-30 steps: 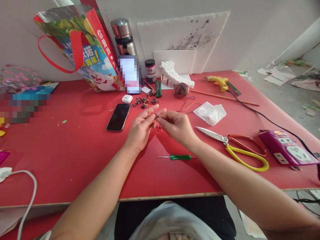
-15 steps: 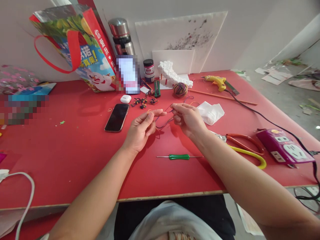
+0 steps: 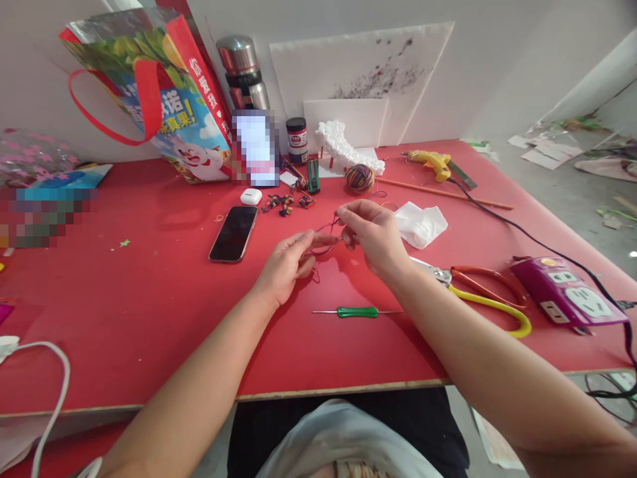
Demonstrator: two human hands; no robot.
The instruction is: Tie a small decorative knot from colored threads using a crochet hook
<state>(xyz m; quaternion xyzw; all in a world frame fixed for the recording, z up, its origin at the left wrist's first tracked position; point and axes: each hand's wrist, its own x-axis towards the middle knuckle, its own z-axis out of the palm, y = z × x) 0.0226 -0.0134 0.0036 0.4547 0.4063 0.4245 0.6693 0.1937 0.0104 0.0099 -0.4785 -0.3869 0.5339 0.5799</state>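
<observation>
A thin multicoloured cord (image 3: 322, 251) runs in loops between my two hands above the red table. My left hand (image 3: 284, 264) is closed on the cord, thumb against the fingers, with a short end dangling below. Pinched between the thumb and fingertips of my right hand (image 3: 372, 232) is another part of it. The hands nearly touch at the fingertips. Behind them sits a ball of the same-looking cord (image 3: 359, 179). Several small knotted cord pieces (image 3: 284, 203) lie to its left. In front of my hands rests a green-handled double-ended hook tool (image 3: 357, 312).
A black phone (image 3: 233, 234) and white earbud case (image 3: 251, 197) lie left. On the right are crumpled tissue (image 3: 422, 224), pliers (image 3: 485, 292), a purple power socket (image 3: 567, 291) and a yellow glue gun (image 3: 430, 163) with its cable. A bag (image 3: 194, 126) and steel flask (image 3: 239, 66) stand behind.
My right hand has shifted slightly left and its fingers have rotated downward. The left hand has lowered a little, and the orange loop at its thumb no longer shows.
</observation>
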